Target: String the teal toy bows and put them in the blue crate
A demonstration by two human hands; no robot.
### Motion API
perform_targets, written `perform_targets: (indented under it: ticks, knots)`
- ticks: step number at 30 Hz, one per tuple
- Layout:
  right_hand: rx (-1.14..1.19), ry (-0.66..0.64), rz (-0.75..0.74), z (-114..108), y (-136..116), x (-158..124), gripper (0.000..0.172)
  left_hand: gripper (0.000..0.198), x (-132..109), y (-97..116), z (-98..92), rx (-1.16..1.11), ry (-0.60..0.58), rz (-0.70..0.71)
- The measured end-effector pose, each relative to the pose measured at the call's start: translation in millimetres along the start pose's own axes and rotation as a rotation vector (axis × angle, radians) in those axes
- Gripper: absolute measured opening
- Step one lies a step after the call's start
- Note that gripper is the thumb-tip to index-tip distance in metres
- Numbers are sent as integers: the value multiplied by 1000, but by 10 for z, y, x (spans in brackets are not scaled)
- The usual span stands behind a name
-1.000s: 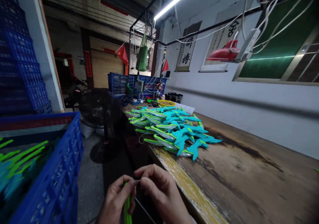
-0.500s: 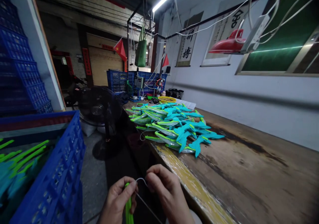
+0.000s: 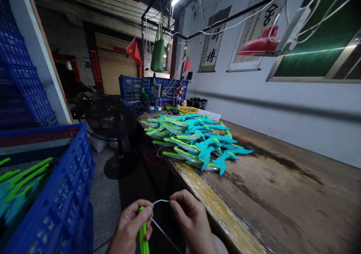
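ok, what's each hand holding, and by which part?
Left hand: green piece, near its upper end, plus white cord. Right hand: the white cord, pinched; can't tell whether at its tip.

Right hand [image 3: 191,218]: farther from the left hand [image 3: 131,224] than a second ago
White string [image 3: 160,200]: stretch between the hands now longer and flatter

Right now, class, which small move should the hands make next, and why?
Probably, the right hand should gently draw the white cord tauter: it pinches the cord, which bows upward between the two hands rather than running straight, while the left hand grips the bright green piece.
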State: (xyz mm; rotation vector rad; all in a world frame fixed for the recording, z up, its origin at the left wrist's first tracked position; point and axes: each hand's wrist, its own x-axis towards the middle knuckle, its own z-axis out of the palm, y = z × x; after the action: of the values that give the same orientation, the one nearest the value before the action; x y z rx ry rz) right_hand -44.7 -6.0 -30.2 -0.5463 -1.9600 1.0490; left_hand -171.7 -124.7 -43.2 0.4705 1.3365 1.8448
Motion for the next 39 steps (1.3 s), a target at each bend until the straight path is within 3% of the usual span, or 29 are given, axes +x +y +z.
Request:
perform_targets:
  ticks: [3, 6, 10, 18, 20, 24, 27, 29, 34, 36, 39]
  knots:
    - [-257, 9, -363, 57, -46, -26, 23, 37, 19, -42, 9, 24, 21, 4]
    - [-354, -43, -477, 121, -131, -8, 23, 41, 14, -73, 37, 31, 27, -18]
    - [-253, -75, -321, 146, -178, 60, 19, 42, -11, -97, 71, 17, -19, -26]
    - [316, -225, 298, 222, -166, 80, 34, 40, 24, -161, 31, -9, -39, -32]
    - [403, -271, 336, 213, -163, 62, 38, 39, 29, -165, 10, -18, -39, -44]
    - [312, -223, 277, 183, -91, 8, 18, 37, 19, -152, -3, -41, -3, -62]
    - [341, -253, 339, 194, -42, -38, 18, 35, 7, -121, 8, -47, -4, -61]
    - [316, -256, 274, 204, -43, -53, 21, 34, 3, -97, 6, -66, -21, -81]
    - [83, -225, -265, 179, -95, -9, 17, 30, 13, -80, -65, -95, -123, -124]
    - [82, -265, -330, 149, -118, 15, 18, 30, 16, -90, -95, -96, -134, -122]
    - [103, -319, -262, 109, -149, 27, 19, 33, 14, -108, -111, -100, -114, -132]
